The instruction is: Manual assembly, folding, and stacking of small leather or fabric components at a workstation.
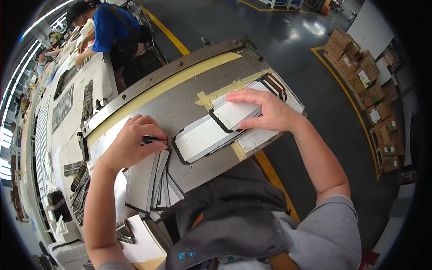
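My left hand (pixel 135 140), fingers curled and thumb against them, pinches the dark-edged top end of a fanned stack of white flat panels (pixel 140 182). That stack hangs partly over the table's near edge. My right hand (pixel 267 110) lies with fingers and thumb spread across a white dark-edged panel (pixel 227 114). Beneath it, another white panel with a rounded black end (pixel 194 139) extends toward the left hand. Several more dark-rimmed pieces (pixel 274 85) are layered beyond my right hand. Exactly how many panels the left fingers grip is hidden.
The metal worktable (pixel 180 112) has yellow tape and a raised bolted bar (pixel 157 72) along its far side. To the left, a long table (pixel 96 87) bears plaid fabric strips. A person in blue (pixel 114 27) works there. Cardboard boxes (pixel 360 76) are piled at right.
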`<state>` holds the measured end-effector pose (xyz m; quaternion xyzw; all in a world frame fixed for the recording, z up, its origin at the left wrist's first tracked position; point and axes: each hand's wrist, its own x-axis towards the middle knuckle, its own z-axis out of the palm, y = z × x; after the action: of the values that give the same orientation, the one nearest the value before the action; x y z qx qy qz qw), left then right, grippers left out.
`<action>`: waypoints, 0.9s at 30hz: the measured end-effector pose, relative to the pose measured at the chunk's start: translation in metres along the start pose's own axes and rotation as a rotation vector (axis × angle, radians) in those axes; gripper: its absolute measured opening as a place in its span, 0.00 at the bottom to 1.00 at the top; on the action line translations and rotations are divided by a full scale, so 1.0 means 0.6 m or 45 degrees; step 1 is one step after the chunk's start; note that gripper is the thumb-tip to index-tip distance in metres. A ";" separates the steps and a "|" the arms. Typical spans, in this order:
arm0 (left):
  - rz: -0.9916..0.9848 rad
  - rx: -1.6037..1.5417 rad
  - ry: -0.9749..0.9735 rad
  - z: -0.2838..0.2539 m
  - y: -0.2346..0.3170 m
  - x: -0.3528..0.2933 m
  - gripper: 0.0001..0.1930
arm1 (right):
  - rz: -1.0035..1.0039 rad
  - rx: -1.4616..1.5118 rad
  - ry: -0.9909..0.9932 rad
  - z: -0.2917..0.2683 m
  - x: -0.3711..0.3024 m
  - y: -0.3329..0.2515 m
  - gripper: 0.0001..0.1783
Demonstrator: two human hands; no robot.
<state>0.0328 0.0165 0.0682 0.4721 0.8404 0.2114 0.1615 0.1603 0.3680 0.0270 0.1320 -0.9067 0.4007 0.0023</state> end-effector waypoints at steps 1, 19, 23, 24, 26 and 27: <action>0.078 -0.035 0.044 0.002 0.023 0.010 0.10 | -0.010 0.009 -0.010 -0.001 0.001 0.007 0.40; -0.086 -1.239 0.426 0.105 0.128 0.154 0.16 | -0.026 0.364 0.078 -0.002 0.020 0.028 0.32; 0.279 -0.388 0.267 0.142 0.137 0.164 0.13 | -0.007 0.301 0.223 -0.014 0.030 0.033 0.18; 0.411 -0.060 0.313 0.144 0.142 0.165 0.13 | -0.156 0.011 0.281 -0.017 0.038 0.037 0.14; 0.416 -0.035 0.276 0.140 0.145 0.164 0.14 | 0.091 -0.084 0.481 -0.066 0.075 0.018 0.20; 0.442 -0.010 0.224 0.138 0.153 0.167 0.15 | -0.002 -0.322 0.783 -0.101 0.094 0.029 0.19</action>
<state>0.0884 0.1624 0.0365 0.5891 0.7564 0.2797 0.0504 0.0953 0.4096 0.0617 0.0043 -0.9059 0.3061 0.2925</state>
